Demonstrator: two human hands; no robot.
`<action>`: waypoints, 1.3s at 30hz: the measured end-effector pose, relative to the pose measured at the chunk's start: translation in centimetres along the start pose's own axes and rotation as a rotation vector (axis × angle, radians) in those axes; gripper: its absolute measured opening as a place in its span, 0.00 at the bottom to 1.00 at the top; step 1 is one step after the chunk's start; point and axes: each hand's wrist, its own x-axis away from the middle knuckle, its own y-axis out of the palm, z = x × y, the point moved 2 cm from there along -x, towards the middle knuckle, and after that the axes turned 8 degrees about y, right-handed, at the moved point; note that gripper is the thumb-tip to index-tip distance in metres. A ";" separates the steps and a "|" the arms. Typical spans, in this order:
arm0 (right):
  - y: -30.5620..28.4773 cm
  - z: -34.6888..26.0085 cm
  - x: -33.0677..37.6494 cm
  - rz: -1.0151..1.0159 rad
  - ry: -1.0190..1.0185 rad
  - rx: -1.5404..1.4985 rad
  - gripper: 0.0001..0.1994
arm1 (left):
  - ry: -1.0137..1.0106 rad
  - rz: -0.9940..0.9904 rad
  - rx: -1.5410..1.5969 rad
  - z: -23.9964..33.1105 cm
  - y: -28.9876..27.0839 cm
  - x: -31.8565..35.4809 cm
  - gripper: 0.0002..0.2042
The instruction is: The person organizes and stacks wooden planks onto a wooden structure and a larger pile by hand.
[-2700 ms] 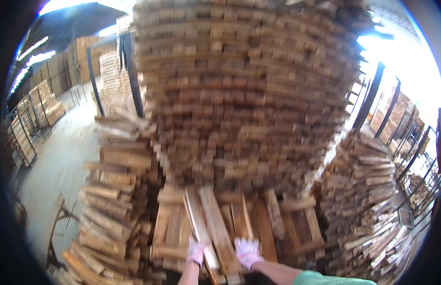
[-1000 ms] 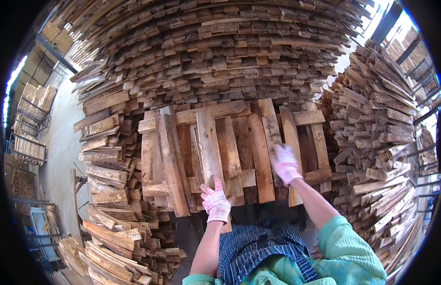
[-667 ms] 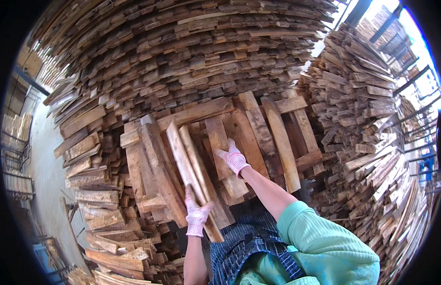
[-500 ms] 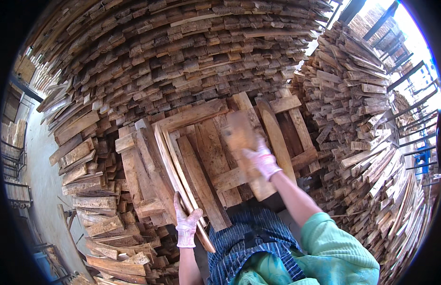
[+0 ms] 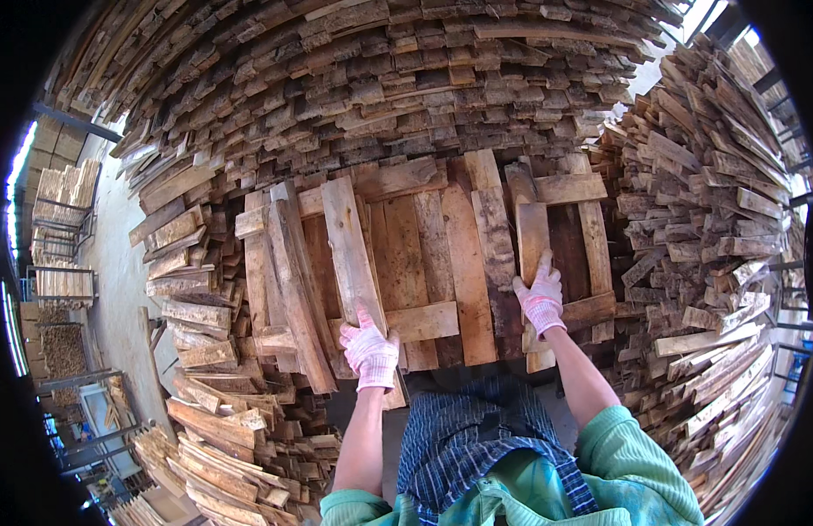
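Note:
Both my hands wear pale pink-and-white gloves. My left hand point(image 5: 369, 352) grips the lower end of a long wooden plank point(image 5: 348, 241), its thumb along the right edge. My right hand point(image 5: 541, 296) is closed on the near end of a shorter board point(image 5: 532, 232) on the right. Under these boards lies a layer of planks set side by side, with bare boards such as a reddish plank point(image 5: 463, 263) between my hands. Crosspieces point(image 5: 415, 322) run across this layer. Left of my left hand rests a long, slanted plank point(image 5: 301, 285). The undersides of the held boards are hidden.
A tall stack of planks point(image 5: 362, 96) rises at the far side. More stacked wood stands at the right point(image 5: 704, 228) and in an uneven pile at the left point(image 5: 196, 316). Beyond the left pile are a concrete floor point(image 5: 126, 289) and racks with wood point(image 5: 64, 219).
The pale planks at my left hand have left its grip, and it now holds a broader plank. My right hand moved right, now on a board there. The view shifted.

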 end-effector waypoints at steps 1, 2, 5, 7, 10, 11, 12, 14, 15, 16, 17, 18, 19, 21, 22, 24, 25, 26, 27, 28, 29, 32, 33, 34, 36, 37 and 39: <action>0.0 0.2 0.1 -0.021 -0.014 -0.009 0.54 | -0.001 -0.003 0.007 -0.4 0.1 -0.2 0.53; -0.3 0.6 -0.1 -0.057 -0.048 -0.053 0.54 | 0.001 -0.007 0.013 -0.9 0.1 -0.5 0.53; -3.3 0.4 -0.4 -0.162 -0.050 -0.104 0.53 | 0.141 0.067 0.378 -2.7 -0.4 -0.9 0.53; -5.4 -1.4 2.3 -0.103 -0.158 -0.136 0.53 | 0.424 0.282 0.617 -9.0 2.1 -2.2 0.55; -3.8 -2.2 6.1 -0.023 -0.343 -0.409 0.49 | 0.385 0.039 1.538 -6.7 1.9 0.4 0.52; -3.4 -4.4 8.0 -0.294 -0.320 -0.702 0.49 | 0.400 -0.118 1.689 -7.0 2.6 0.9 0.53; -3.2 -6.8 10.2 -0.561 -0.235 -0.976 0.49 | 0.463 -0.093 1.626 -6.9 3.7 0.9 0.53; -2.7 -10.6 13.0 -0.876 -0.236 -1.038 0.47 | 0.383 -0.245 1.621 -3.5 2.6 2.4 0.52; -1.4 -11.9 14.1 -0.871 -0.411 -1.128 0.49 | 0.422 -0.296 1.594 -2.5 3.1 2.5 0.52; 0.3 -12.5 14.4 -0.973 -0.236 -1.423 0.51 | 0.634 -0.222 1.518 -0.7 2.6 2.3 0.52; 0.2 -12.4 14.2 -0.999 -0.243 -1.456 0.52 | 0.621 -0.278 1.521 0.1 2.0 2.3 0.52; -0.1 -12.3 13.6 -1.023 -0.249 -1.491 0.52 | 0.609 -0.337 1.523 1.0 1.3 2.3 0.52; -0.7 -11.8 13.5 -1.004 -0.340 -1.456 0.54 | 0.601 -0.427 1.545 1.5 1.0 2.4 0.52; -0.9 -9.6 12.7 -0.898 -0.284 -1.226 0.56 | 0.563 -0.540 1.519 3.1 0.6 3.3 0.52; -1.5 -8.7 12.3 -0.843 -0.226 -1.202 0.56 | 0.566 -0.601 1.545 4.2 0.4 3.6 0.52; -3.8 -6.6 12.6 -0.718 -0.166 -1.273 0.55 | 0.667 -0.556 1.528 6.1 0.0 4.6 0.53; -5.7 -5.3 12.1 -0.681 -0.034 -1.142 0.56 | 0.648 -0.526 1.495 6.7 0.3 4.8 0.51; -7.5 -4.1 11.7 -0.607 0.010 -1.143 0.54 | 0.625 -0.500 1.452 7.1 0.6 5.0 0.50; -9.5 -3.2 11.6 -0.541 0.047 -1.135 0.53 | 0.724 -0.335 1.357 6.7 1.5 4.9 0.50; -9.9 -1.4 9.1 -0.504 -0.129 -1.143 0.53 | 0.770 -0.280 1.307 6.7 1.8 4.7 0.53; -11.2 -0.3 7.4 -0.434 -0.156 -1.029 0.55 | 0.763 -0.230 1.246 6.3 1.5 4.7 0.53; -8.8 8.8 -4.1 0.081 -0.301 -0.313 0.58 | 0.721 0.001 0.786 3.4 0.4 4.9 0.52; -8.1 9.9 -5.8 0.037 -0.196 -0.197 0.59 | 0.665 0.031 0.847 1.9 0.5 4.3 0.50; -7.9 10.6 -7.0 0.004 -0.077 -0.076 0.61 | 0.645 0.133 0.864 1.0 0.3 4.1 0.48; -8.4 10.0 -8.1 -0.053 0.035 0.092 0.62 | 0.531 0.263 0.620 -2.2 0.5 1.5 0.46; -8.5 9.9 -8.8 -0.105 0.035 0.039 0.62 | 0.401 0.283 0.374 -4.0 1.2 0.1 0.47; -9.6 10.9 -10.2 -0.169 0.007 -0.049 0.62 | 0.204 0.273 0.042 -6.2 3.5 -3.4 0.50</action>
